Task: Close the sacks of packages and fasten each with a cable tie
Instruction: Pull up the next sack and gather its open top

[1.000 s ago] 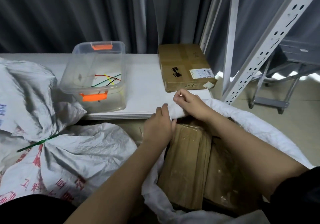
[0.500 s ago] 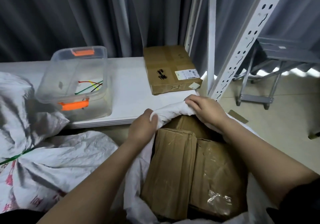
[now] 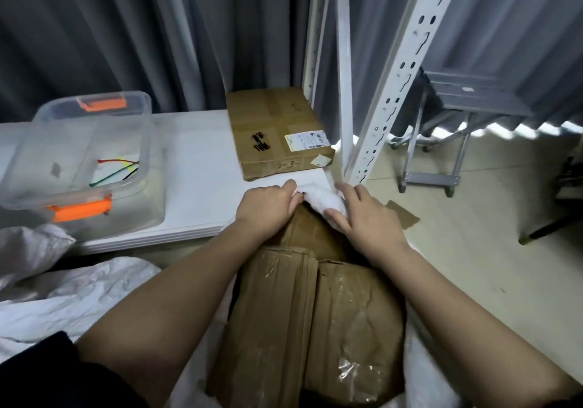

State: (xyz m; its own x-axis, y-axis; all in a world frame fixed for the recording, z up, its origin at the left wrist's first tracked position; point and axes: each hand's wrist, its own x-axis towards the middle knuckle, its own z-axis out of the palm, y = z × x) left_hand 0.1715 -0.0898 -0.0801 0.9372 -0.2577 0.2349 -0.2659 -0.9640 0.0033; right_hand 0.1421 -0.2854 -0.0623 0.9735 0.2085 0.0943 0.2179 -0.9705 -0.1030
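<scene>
We see the left hand [image 3: 268, 207] and right hand [image 3: 362, 215] both gripping the bunched far edge of the open white sack [image 3: 321, 198] (brown packages [image 3: 303, 328] inside), just beside the surface [image 3: 195, 187] holding a bin of cable ties [image 3: 118, 169].

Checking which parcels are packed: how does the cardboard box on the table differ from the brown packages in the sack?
The cardboard box lies flat on the white table, outside any sack; the brown packages sit inside the open white sack. The box bears a printed label and black scribbles; the packages show none, only glossy tape. Both are brown.
</scene>
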